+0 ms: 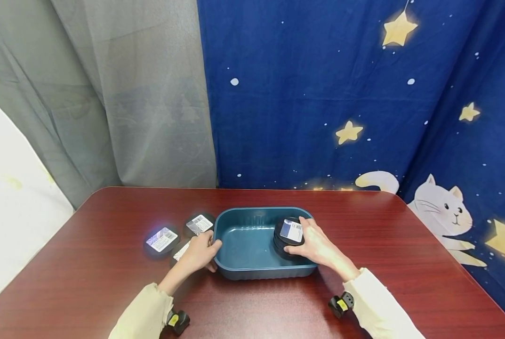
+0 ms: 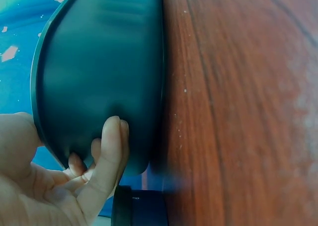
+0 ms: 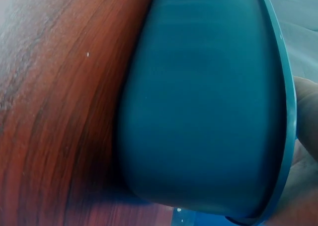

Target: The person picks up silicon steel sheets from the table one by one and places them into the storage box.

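A teal plastic basin sits on the table. My left hand grips its left end, with the thumb at the rim and the fingers against the outer wall. Inside the basin at the right end is a stack of round black containers with a white-and-purple label on top. My right hand reaches over the right rim and holds this stack between thumb and fingers. In the right wrist view the basin's wall hides the stack and most of the hand.
Left of the basin lie more round black containers with labels: one farther left, one behind, and one partly under my left hand. The reddish-brown table ends at a grey curtain and a blue star-patterned curtain.
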A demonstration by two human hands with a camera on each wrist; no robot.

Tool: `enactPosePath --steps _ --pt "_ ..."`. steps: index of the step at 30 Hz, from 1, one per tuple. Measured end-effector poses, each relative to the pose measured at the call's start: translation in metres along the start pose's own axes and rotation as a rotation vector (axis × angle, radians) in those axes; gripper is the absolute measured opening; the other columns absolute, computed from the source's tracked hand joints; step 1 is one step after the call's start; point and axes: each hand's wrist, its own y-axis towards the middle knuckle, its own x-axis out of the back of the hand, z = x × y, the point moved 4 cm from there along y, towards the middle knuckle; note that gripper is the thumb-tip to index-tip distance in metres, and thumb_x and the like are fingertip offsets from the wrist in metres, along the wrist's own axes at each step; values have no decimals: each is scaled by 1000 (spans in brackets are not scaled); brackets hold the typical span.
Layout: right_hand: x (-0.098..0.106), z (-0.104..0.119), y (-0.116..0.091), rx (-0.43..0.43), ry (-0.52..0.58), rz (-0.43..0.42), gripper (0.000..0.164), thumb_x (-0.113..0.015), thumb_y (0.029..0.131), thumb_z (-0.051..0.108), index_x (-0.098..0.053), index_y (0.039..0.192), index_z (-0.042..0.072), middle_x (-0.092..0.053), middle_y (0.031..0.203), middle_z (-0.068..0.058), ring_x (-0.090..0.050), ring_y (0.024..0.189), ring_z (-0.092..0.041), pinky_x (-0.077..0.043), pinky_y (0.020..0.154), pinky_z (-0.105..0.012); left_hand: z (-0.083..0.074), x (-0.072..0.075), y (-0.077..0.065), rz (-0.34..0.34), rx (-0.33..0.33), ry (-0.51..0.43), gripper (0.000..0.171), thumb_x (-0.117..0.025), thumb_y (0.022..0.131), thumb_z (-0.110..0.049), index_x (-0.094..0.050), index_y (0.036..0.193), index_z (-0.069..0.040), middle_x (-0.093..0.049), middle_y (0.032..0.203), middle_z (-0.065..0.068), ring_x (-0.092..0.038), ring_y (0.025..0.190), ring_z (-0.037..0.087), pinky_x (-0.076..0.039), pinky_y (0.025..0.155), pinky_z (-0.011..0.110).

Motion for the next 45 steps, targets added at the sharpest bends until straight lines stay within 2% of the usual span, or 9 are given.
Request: enactPosePath --steps 14,20,24,27,30,33,37,42,45 --pt "1 0 0 -27 -2 12 89 -76 65 30 -31 127 -15 -43 118 -27 -48 102 -35 -41 91 -46 0 0 -1 -6 7 -1 14 -45 81 -4 -45 67 -2 -52 46 6 -54 34 18 -47 34 32" --pt "10 0 -2 -18 12 -5 91 -74 67 36 -30 129 -14 -45 118 -26 -47 103 -33 -42 89 -45 1 1 0 -6 15 6 15 -46 81 -5 -44 66 -2 -52 46 6 -54 33 17 -47 34 31" --pt "22 -1 -5 8 14 -81 78 -68 75 33 -33 127 -13 -48 116 -27 -48 104 -36 -40 90 -48 -1 1 -1 -9 6 13 16 -47 81 -4 -44 66 -2 -51 46 6 -54 33 17 -47 34 30" --pt "29 -5 -8 15 21 -144 61 -60 83 25 -37 125 -14 -49 115 -28 -49 105 -38 -39 91 -50 -3 2 -2 -19 -9 27 16 -49 82 -5 -43 67 -3 -50 45 4 -54 33 17 -47 34 29" --pt "31 -12 -12 -8 37 -171 49 -52 87 16 -39 123 -14 -51 112 -28 -51 103 -38 -41 89 -48 -4 3 -2 -29 -24 44 18 -52 82 -5 -41 69 -4 -49 45 3 -54 33 17 -46 34 28" --pt "29 -20 -16 -45 50 -151 44 -48 88 11 -39 122 -16 -53 109 -28 -53 101 -37 -42 88 -47 -4 4 -2 -42 -40 56 19 -56 83 -7 -41 72 -3 -49 46 2 -53 32 16 -46 34 29" --pt "23 -27 -23 -87 64 -88 47 -49 86 10 -35 123 -17 -54 109 -29 -55 98 -36 -43 88 -47 -3 5 -3 -55 -59 65 18 -59 84 -11 -44 78 -1 -49 51 2 -52 32 15 -46 33 29" --pt "15 -32 -28 -84 51 -58 50 -53 79 7 -38 121 -16 -55 108 -27 -55 98 -35 -43 87 -46 0 8 -4 -47 -49 78 20 -59 85 -17 -48 84 -1 -51 58 3 -51 34 12 -46 36 26" --pt "11 -34 -29 -86 58 -48 48 -53 78 5 -40 120 -14 -56 107 -26 -55 97 -35 -43 85 -47 0 11 -4 -51 -68 87 20 -59 85 -18 -51 86 0 -52 58 3 -52 36 12 -46 37 24"
